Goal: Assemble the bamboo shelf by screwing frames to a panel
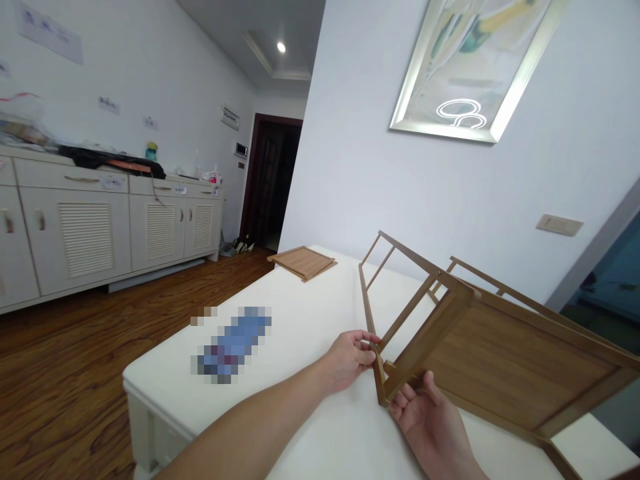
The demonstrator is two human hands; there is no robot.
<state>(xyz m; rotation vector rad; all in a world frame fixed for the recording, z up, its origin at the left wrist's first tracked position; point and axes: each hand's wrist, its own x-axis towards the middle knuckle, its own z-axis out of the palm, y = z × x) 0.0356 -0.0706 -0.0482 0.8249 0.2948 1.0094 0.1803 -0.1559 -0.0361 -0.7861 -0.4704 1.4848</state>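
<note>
A brown wooden folding frame (400, 333) with slatted sides and a broad panel (505, 360) stands tilted on the white table. My left hand (350, 360) is closed round a slat near its lower left corner, thumb and fingers pinching the wood. Just to the right, my right hand (433, 423) is palm up at the lower edge of the panel. Its curled fingers touch the corner from below, while the thumb lies against the panel side; the fingertips are partly hidden.
The white table (300, 313) holds a flat wooden panel (305, 262) at its far end and a blurred-out blue object (235, 343) at left. A white wall with a framed picture (475, 73) rises behind. White cabinets (100, 227) line the left, beyond the wood floor (75, 373).
</note>
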